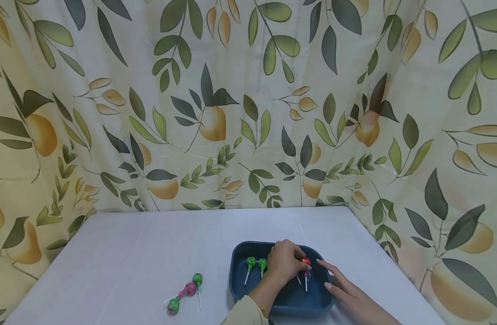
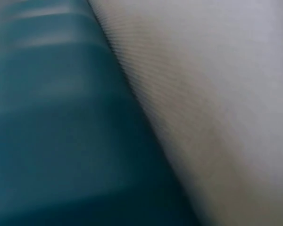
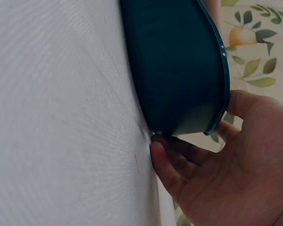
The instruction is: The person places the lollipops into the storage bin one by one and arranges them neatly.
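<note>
In the head view, my left hand [image 1: 286, 261] reaches over a dark blue tray [image 1: 301, 310] and pinches a red lollipop [image 1: 306, 260] between thumb and fingertips near the tray's right end. White sticks point down below it, partly hidden by the hand. Two green lollipops [image 1: 250, 261] lie in the tray's left part. My right hand [image 1: 347, 291] touches the tray's right side. Its fingers [image 3: 166, 165] rest at the outer wall in the right wrist view, thumb at the rim. The left wrist view shows only the tray wall [image 2: 61, 141] and cloth.
Left of the tray, on the white tabletop [image 1: 131, 253], lie a pink lollipop [image 1: 190, 289] and two green lollipops [image 1: 197, 279], close together. A leaf-and-fruit patterned curtain [image 1: 248, 113] hangs behind the table and along both sides.
</note>
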{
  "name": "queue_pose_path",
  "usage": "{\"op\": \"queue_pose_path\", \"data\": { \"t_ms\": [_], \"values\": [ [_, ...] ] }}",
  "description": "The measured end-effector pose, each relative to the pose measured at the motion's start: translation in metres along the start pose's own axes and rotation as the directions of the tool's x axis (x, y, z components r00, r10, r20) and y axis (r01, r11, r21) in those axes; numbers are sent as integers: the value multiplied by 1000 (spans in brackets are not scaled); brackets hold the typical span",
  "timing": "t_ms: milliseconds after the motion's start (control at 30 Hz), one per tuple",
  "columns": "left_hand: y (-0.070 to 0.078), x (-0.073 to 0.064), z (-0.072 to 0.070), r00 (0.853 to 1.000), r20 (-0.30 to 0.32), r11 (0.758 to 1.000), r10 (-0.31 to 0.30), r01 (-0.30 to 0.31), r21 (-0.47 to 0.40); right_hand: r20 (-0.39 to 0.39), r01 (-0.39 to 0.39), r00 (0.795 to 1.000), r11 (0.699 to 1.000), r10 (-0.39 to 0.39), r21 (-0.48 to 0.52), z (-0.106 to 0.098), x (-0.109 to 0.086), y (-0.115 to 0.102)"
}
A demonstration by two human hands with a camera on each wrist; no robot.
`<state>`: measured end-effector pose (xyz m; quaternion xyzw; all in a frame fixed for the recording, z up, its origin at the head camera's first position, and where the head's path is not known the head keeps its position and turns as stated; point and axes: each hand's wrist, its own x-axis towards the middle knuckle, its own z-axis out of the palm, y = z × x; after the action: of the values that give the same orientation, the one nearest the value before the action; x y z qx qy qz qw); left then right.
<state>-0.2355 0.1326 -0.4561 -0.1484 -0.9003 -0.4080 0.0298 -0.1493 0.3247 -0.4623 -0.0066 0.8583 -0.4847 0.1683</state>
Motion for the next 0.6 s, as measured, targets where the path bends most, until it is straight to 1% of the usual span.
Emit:
{"op": "queue_pose_path", "data": {
  "t_ms": [133, 333, 600],
  "values": [
    [-1, 0, 1, 1000, -11, 999, 0, 1, 40, 12, 2, 1000, 1000, -2, 8, -1, 2, 1],
    [-1, 1, 1, 1000, -12, 999, 8, -8, 38, 6, 12, 1000, 1000, -12, 9, -2, 3, 3],
    [-2, 3, 2, 1000, -4, 996, 24, -24, 83, 10, 3, 1000, 1000, -3, 15, -2, 4, 3]
  ]
}}
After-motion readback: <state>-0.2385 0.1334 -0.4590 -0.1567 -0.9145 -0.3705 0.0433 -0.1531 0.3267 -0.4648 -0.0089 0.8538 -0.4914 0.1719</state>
